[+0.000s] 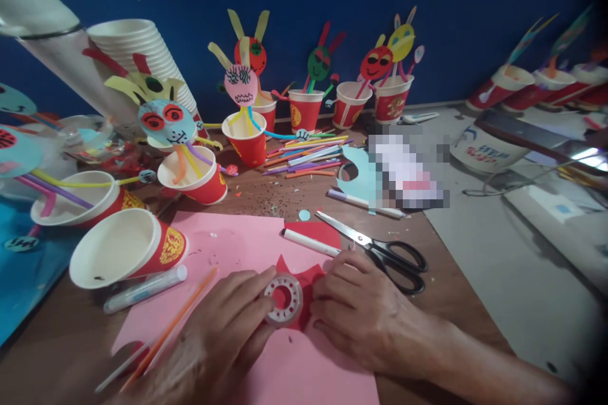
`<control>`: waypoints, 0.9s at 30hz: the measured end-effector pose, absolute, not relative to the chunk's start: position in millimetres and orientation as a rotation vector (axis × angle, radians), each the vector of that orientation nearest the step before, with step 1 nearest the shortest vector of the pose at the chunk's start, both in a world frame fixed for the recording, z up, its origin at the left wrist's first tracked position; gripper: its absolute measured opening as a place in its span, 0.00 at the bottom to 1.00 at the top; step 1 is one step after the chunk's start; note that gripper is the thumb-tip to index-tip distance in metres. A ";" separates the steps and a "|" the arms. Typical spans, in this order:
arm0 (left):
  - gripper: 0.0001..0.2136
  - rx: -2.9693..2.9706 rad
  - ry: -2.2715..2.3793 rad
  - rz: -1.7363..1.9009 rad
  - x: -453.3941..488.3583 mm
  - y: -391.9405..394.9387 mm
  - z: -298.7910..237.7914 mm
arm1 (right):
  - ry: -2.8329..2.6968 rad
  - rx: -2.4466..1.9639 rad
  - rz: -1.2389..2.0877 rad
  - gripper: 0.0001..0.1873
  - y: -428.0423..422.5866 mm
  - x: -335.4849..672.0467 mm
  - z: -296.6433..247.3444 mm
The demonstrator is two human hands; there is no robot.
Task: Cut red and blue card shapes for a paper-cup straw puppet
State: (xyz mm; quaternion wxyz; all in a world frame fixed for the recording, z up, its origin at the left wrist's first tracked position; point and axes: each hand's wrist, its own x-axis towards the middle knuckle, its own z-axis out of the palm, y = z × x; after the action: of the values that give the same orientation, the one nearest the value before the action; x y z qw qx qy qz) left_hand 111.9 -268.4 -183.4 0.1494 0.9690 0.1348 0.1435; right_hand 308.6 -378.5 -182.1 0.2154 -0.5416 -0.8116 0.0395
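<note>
My left hand [223, 316] grips a small roll of tape [295, 300], a white ring with holes around its hub, lying flat over a piece of red paper [308, 275]. Beside it, my right hand [368, 313] curls its fingers onto the right edge of that red paper; the thumb is mostly hidden. Beneath both hands is a pink sheet [237, 231]. A white marker [311, 242] lies just beyond my right fingertips, across another red paper piece. Black-handled scissors [370, 243] rest with blades apart, right of the marker. Orange straws [175, 313] lie near my left wrist.
An unadorned red-and-white paper cup [161, 243] lies tilted at left, near a capped marker [145, 289]. Decorated cups [247, 139] with paper faces stand along the blue wall. Loose straws [308, 155], cut blue paper [358, 168] and a pixelated phone-like object [408, 171] lie behind the scissors.
</note>
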 end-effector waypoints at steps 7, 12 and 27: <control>0.09 2.859 0.291 0.570 103.3 -260.6 -198.1 | -2.117 -1.538 0.081 0.06 -375.6 307.9 -187.6; 0.10 2.966 0.246 0.474 97.5 -255.4 -205.1 | -2.006 -1.532 0.045 0.07 -371.5 309.4 -188.3; 0.13 2.822 0.250 0.292 104.2 -259.9 -179.9 | -2.178 -1.466 0.175 0.09 -372.7 300.0 -187.4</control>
State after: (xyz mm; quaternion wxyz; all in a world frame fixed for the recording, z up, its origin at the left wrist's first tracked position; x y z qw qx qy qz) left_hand 104.2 -259.9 -179.9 0.1462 0.9802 0.0870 0.1013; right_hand 300.0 -372.7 -187.4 0.2524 -0.5389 -0.8010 0.0645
